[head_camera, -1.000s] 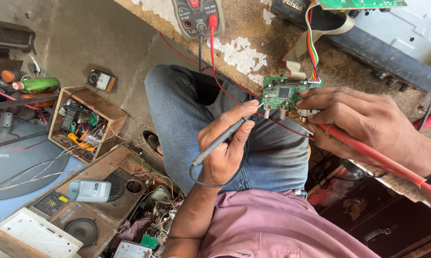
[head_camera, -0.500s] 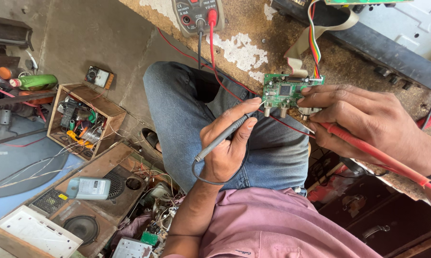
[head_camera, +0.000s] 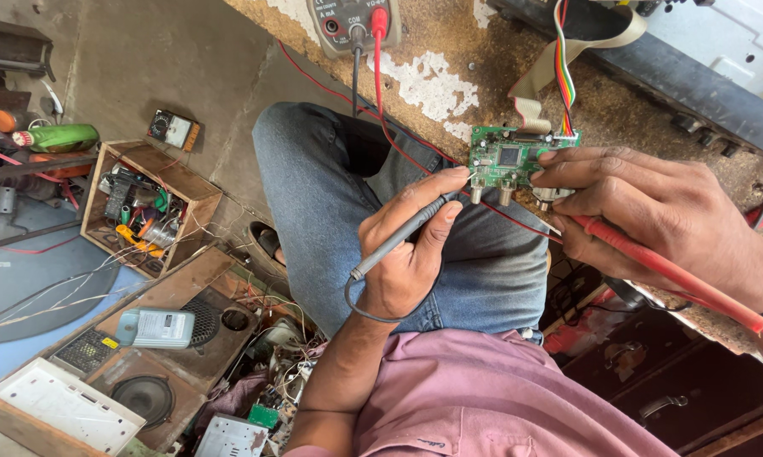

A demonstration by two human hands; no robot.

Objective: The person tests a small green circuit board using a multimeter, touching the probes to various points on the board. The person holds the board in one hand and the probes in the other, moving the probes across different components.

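Head view: a small green circuit board is steadied at the near edge of the worktop, where a multimeter lies at the far edge. A black probe is pinched pen-fashion in the left hand, its tip set against the board's left side, seemingly for fine aim. The right hand is closed around a red probe, its fingertips pressing the board's right end, apparently to stop it shifting.
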